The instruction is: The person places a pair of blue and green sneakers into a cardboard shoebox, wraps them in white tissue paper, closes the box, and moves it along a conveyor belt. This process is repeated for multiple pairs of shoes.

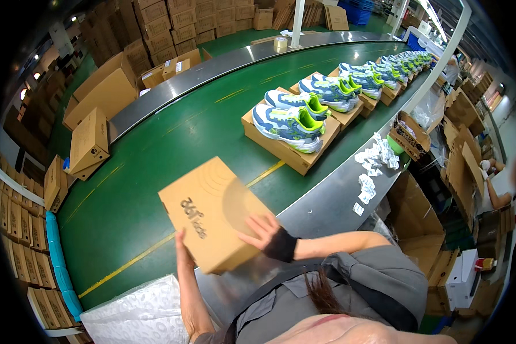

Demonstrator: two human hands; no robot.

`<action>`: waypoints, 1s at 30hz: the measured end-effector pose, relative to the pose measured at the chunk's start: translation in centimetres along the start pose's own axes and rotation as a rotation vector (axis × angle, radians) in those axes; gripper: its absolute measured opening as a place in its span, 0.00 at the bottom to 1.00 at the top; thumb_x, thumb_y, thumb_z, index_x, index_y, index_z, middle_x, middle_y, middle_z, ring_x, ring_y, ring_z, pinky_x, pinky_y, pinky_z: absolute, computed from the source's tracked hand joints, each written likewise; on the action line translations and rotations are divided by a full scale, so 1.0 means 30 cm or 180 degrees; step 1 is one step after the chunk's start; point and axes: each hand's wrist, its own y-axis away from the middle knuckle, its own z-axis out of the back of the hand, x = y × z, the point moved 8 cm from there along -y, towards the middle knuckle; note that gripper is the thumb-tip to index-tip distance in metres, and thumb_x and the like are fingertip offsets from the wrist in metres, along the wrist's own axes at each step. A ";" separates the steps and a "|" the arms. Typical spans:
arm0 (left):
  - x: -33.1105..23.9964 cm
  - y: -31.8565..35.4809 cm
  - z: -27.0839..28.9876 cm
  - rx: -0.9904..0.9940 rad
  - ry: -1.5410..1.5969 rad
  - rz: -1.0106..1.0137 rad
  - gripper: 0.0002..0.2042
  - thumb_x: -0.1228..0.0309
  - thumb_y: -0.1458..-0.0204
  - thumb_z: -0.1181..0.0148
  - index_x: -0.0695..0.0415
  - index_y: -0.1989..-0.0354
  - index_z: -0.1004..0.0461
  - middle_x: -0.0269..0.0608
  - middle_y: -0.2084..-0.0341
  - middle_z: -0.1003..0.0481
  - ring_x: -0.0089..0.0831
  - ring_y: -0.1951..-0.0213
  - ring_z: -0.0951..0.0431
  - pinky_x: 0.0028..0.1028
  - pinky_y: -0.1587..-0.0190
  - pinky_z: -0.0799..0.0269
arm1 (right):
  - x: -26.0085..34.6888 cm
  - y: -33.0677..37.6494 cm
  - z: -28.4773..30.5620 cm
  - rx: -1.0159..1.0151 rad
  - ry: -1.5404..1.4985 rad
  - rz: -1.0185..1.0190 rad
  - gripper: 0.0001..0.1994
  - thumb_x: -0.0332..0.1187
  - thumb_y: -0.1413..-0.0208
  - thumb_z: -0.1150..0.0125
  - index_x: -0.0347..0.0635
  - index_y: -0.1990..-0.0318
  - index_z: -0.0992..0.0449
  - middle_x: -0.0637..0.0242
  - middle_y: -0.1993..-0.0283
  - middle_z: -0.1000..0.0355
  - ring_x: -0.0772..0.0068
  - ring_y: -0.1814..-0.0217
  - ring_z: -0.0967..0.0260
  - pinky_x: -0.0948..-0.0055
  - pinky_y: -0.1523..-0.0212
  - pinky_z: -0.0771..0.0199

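A closed brown shoebox [219, 198] is tilted in front of me, above the near metal edge of the conveyor. My left hand [183, 252] grips its left side near the lower corner; part of that hand is hidden by the box. Across the right part of the lid lies my right hand [262, 230], fingers stretched out and slightly spread, with a black band around the wrist. Beyond the box, a pair of blue, white and lime sneakers [289, 127] sits on another brown shoebox [304, 157] on the green belt [183, 137].
More sneakers on boxes [350, 117] line the belt toward the far right. Small white packets [378, 155] lie scattered on the right metal ledge [332, 200]. Shoeboxes [90, 140] stand at the left end. White patterned paper [135, 312] lies at lower left. A tape roll [280, 42] rests on the far rail.
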 end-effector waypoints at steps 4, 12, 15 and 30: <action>0.047 0.072 -0.031 -0.0198 -0.1063 0.0167 0.28 0.47 0.55 0.52 0.51 0.48 0.37 0.36 0.55 0.32 0.30 0.55 0.33 0.30 0.64 0.36 | -0.075 0.326 0.060 -0.0408 0.0110 -0.0035 0.19 0.31 0.60 0.50 0.63 0.58 0.26 0.57 0.52 0.36 0.60 0.51 0.36 0.67 0.54 0.41; -0.019 -0.111 -0.187 -0.0392 -0.1553 -0.0512 0.19 0.52 0.54 0.45 0.58 0.69 0.27 0.30 0.79 0.29 0.19 0.75 0.30 0.22 0.75 0.38 | -0.182 0.518 0.136 -0.0846 0.0317 0.0152 0.20 0.30 0.58 0.51 0.65 0.55 0.29 0.63 0.50 0.38 0.66 0.50 0.39 0.69 0.55 0.42; 0.037 -0.103 -0.164 -0.0792 -0.1434 -0.0371 0.21 0.49 0.54 0.46 0.55 0.65 0.28 0.29 0.74 0.28 0.18 0.72 0.30 0.22 0.75 0.38 | -0.223 0.535 0.122 -0.0689 0.0387 0.0182 0.20 0.30 0.58 0.51 0.64 0.54 0.30 0.63 0.50 0.38 0.66 0.51 0.38 0.69 0.56 0.41; 0.154 0.181 -0.329 -0.0181 0.0392 -0.1017 0.31 0.50 0.54 0.54 0.58 0.45 0.45 0.45 0.51 0.35 0.38 0.52 0.32 0.36 0.50 0.35 | -0.563 0.304 0.196 -0.1174 0.0258 0.0250 0.17 0.27 0.63 0.46 0.48 0.60 0.30 0.57 0.55 0.37 0.58 0.54 0.38 0.57 0.64 0.41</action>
